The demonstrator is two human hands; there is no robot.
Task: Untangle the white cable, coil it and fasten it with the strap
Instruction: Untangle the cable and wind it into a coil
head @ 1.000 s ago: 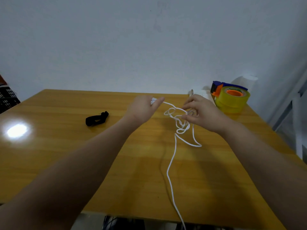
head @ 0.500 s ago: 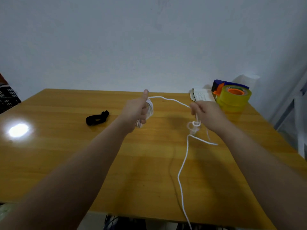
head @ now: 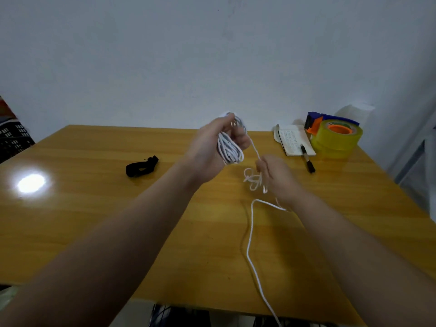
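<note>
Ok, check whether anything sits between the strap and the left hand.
Nothing visible does: only bare table lies between the black strap and the left hand, which grips the coiled white cable.

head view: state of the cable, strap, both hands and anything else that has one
white cable: partly coiled, tangle and loose tail below
left hand: grips the coiled part
right hand: pinches the cable above the tangle
strap: lies on the table, off the cable
pen: lies partly on the notebook
</note>
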